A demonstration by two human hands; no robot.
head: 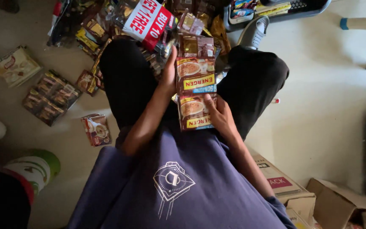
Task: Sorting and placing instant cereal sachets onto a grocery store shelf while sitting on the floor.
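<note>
Left hand [168,78] raised along strip of brown sachets [195,82] — fingers wrapped round left edge. Right hand [219,114] under lower sachet — thumb pressed on front, fingers curled behind.

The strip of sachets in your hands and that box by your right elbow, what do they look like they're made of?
Strip of sachets: looks like thin glossy plastic or foil laminate; it catches light and hangs limp between the left hand and right hand. Which of the two I cannot tell.

Box: plain brown corrugated cardboard, matte, with open flaps and soft creased edges.
</note>
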